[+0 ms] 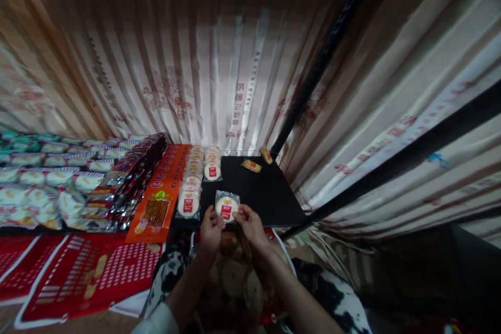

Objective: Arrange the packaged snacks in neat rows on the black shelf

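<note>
Between my two hands is a round white rice cracker packet [227,210] in clear wrapping with a red label, held over the front edge of the black shelf [262,193]. My left hand [212,229] pinches its left side, and my right hand [249,223] grips its right side. Just left of it, a row of overlapping matching packets [189,204] runs back along the shelf. A second, shorter row of packets [212,170] lies behind. Below my forearms, a red basket [287,255] in my lap holds more round packets, dimly lit.
Two small yellow packets [251,166] lie at the shelf's back right. Orange snack bags [156,209], dark shiny bags and white packets [66,172] fill the left. Black poles [313,83] cross the right side; pleated curtains [203,78] hang behind. Another red basket [97,271] stands lower left.
</note>
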Motion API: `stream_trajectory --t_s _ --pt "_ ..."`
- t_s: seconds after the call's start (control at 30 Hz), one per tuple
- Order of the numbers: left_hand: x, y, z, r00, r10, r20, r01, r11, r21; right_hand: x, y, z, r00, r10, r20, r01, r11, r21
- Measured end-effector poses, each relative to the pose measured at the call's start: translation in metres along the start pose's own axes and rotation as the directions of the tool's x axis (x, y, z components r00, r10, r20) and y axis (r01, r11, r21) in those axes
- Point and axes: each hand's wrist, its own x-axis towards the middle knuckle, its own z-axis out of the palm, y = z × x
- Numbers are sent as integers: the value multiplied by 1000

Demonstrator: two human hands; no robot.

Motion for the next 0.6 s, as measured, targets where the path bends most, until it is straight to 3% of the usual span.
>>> stream_trajectory --t_s 0.1,0.2,0.33,0.6 --pt "6 4 3 990 132 -43 -119 967 224 29 -1 6 1000 -2 -4 2 998 -56" --pt "11 8 8 968 250 -1 -230 893 386 55 -3 16 1000 13 -29 -16 994 -107" --pt "26 14 14 959 277 53 -268 836 479 83 -5 31 998 19 -58 -31 977 -213" --pt "65 23 17 964 264 31 -233 785 575 121 -7 48 995 -74 -67 34 884 -466"
